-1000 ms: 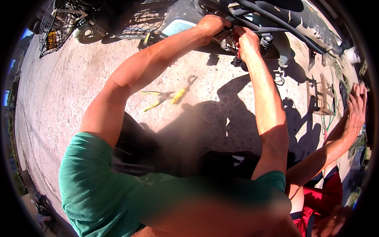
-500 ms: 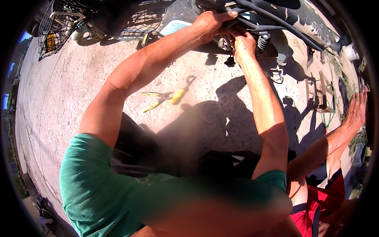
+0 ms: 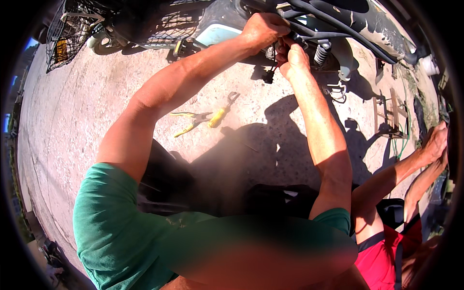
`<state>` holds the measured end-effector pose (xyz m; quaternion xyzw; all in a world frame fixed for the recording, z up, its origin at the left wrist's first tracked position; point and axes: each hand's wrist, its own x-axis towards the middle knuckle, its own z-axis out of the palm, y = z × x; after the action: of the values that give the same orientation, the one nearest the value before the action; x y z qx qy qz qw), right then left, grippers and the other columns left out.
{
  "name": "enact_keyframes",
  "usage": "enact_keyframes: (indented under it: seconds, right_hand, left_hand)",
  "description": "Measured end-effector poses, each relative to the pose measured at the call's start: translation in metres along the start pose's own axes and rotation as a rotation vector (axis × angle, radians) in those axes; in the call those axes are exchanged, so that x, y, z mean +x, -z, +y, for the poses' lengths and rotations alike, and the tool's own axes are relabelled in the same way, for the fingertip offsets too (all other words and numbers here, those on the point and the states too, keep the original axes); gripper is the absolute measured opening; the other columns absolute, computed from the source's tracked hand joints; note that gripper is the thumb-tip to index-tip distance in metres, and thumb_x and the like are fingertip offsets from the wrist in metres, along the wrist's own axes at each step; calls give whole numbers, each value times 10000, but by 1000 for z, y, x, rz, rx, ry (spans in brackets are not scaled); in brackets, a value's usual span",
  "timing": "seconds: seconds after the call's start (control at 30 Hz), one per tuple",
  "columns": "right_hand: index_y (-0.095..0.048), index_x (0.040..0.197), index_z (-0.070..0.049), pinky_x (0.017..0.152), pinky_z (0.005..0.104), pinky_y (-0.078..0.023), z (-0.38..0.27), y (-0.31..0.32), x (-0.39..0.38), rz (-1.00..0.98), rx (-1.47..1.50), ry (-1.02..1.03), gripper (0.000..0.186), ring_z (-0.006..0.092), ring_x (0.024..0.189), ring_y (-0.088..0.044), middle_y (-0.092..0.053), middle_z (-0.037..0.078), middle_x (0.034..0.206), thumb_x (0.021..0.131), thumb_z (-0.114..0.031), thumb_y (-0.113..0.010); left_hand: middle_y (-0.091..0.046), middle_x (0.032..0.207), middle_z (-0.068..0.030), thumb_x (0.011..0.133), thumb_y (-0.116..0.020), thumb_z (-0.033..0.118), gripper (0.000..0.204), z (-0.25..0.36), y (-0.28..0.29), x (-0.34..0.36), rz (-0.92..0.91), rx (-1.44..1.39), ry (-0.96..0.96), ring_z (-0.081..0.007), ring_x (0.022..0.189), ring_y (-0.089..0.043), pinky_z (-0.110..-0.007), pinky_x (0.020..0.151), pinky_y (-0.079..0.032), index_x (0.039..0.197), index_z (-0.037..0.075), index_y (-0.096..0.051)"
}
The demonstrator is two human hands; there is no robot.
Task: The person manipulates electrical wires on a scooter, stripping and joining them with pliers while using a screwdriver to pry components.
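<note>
Beneath the seat of a scooter [image 3: 217, 35] with a light blue panel, my two hands work close together. My left hand [image 3: 263, 33] is closed, its fingers curled round a black cable [image 3: 296, 38] at the frame. Just right of it and nearer me, my right hand [image 3: 296, 59] pinches dark wires, partly hidden behind the fingers. A small black connector [image 3: 268, 76] dangles from these wires below my hands. Beside my right hand stands the coil-spring shock absorber [image 3: 322, 53].
Yellow-handled pliers [image 3: 189, 123] and another yellow-handled tool [image 3: 219, 117] lie on the concrete floor [image 3: 106, 92]. A wire basket [image 3: 65, 41] is at the scooter's left end. To the right are a small stand [image 3: 392, 113] and another person in red shorts [image 3: 379, 256].
My left thumb, stretched out before, is now bent in. My right hand has shifted slightly nearer me, and the dangling connector has swung left. The other person's hands have come down and together.
</note>
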<state>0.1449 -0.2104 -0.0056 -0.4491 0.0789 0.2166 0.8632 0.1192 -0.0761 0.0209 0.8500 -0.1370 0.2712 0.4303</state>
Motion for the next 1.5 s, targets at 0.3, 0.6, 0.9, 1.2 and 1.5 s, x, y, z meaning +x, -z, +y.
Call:
enact_keyframes:
  seconds: [0.3, 0.6, 0.9, 1.2, 1.5]
  right_hand:
    - [-587, 827, -92, 474, 225, -293, 4, -6, -6, -57, 23, -49, 144, 78, 580, -443, -518, -12, 698, 954, -158, -603]
    - [-639, 874, -48, 461, 220, -302, 4, 9, -11, -15, -62, 12, 65, 84, 565, -490, -611, 25, 730, 898, -102, -668]
    - [-588, 778, -146, 414, 227, -268, 7, 8, 5, -155, 100, -12, 195, 90, 519, -400, -557, -20, 681, 880, -312, -576]
    - [-610, 772, -121, 379, 283, -340, 10, -6, -18, -23, 71, -207, 261, 118, 464, -449, -569, 12, 642, 922, -331, -565]
    - [-725, 1011, -38, 863, 376, -538, 6, -10, -14, 170, -652, 624, 272, 316, 805, -682, -708, 117, 840, 814, -219, -678]
  left_hand:
    - [-706, 732, -135, 818, -727, 157, 219, -28, -17, -9, 35, -266, 185, -176, 630, -669, -321, 634, -543, 893, -49, -711]
    - [-672, 759, -96, 939, -615, 158, 152, 36, -9, 15, -33, -407, 1005, -214, 579, -634, -321, 452, -517, 1000, 27, -664]
    - [-605, 671, -4, 838, -707, 313, 274, -18, -23, 21, 15, 15, 626, -90, 548, -516, -275, 491, -404, 791, 44, -687]
    - [-671, 712, -68, 792, -682, 436, 412, -43, -9, 20, -62, 124, 563, -143, 635, -576, -323, 620, -459, 907, 45, -746]
    - [-586, 633, -11, 882, -681, 271, 252, -33, -1, 15, -2, -59, 510, -85, 538, -471, -278, 505, -350, 869, 22, -720]
